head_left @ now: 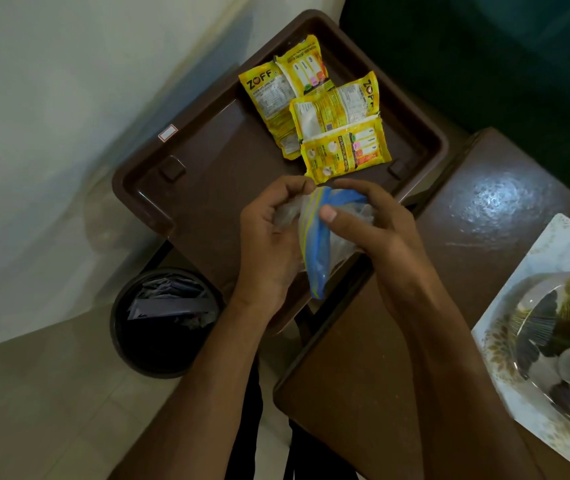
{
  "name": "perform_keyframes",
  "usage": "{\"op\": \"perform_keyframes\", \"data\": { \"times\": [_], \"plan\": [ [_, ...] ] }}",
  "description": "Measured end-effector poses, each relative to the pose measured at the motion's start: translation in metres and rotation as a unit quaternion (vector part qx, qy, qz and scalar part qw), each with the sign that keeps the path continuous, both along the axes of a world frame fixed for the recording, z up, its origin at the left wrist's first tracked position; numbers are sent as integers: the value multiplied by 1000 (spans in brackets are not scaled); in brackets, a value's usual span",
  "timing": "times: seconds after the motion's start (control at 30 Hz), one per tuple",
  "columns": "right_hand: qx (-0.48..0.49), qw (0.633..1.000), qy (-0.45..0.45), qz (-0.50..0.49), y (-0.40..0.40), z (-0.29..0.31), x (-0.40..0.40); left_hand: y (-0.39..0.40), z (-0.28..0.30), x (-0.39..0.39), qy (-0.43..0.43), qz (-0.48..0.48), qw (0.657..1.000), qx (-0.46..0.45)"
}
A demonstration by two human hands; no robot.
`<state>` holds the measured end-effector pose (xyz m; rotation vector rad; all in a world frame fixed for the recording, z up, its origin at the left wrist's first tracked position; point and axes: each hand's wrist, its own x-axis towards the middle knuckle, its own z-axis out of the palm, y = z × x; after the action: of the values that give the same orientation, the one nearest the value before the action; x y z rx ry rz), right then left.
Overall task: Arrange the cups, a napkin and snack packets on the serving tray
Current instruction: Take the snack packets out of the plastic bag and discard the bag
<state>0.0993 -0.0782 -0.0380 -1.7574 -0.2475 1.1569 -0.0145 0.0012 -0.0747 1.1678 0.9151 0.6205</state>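
Four yellow snack packets (318, 112) already laid on brown serving tray (207, 174); clear zip bag (318, 244) pinched by left hand (269, 237) and right hand (363, 220); cups, napkin not seen.

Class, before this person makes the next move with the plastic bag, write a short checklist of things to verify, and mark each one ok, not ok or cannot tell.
1. Snack packets on the tray: ok, four yellow ones lie overlapping at its far end.
2. Cups on the tray: not ok, none in view.
3. Napkin on the tray: not ok, none visible.
4. Grip on the plastic bag: ok, left hand and right hand both hold it.
5. Bag's contents: cannot tell.
6. Free space on the tray: ok, near half bare.
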Motion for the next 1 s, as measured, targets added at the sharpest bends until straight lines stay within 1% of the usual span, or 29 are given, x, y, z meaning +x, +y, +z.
{"op": "perform_keyframes", "data": {
  "times": [0.17,0.3,0.37,0.5,0.6,0.67,0.73,0.83,1.0],
  "plan": [
    [-12,993,-42,113,0,3,17,-8,-5,-1,6,6,1000,11],
    [-36,984,-92,149,-5,2,24,-7,-4,1,59,45,997,29],
    [-33,981,-129,140,-9,-2,22,-5,-3,3,68,62,995,24],
    [-21,974,-216,62,-17,-14,19,-19,17,13,85,43,994,53],
    [-28,961,-274,11,-23,-19,18,-27,25,14,78,-4,996,51],
    [-28,952,-304,-13,-23,-16,20,-31,30,18,105,-40,991,74],
    [-30,944,-327,-17,-23,-13,22,-34,32,24,146,-37,984,100],
    [-50,936,-348,0,-29,-12,18,-39,29,26,186,-6,971,151],
    [-111,915,-387,37,-38,-8,6,-51,27,21,211,22,956,202]
  ]
}}
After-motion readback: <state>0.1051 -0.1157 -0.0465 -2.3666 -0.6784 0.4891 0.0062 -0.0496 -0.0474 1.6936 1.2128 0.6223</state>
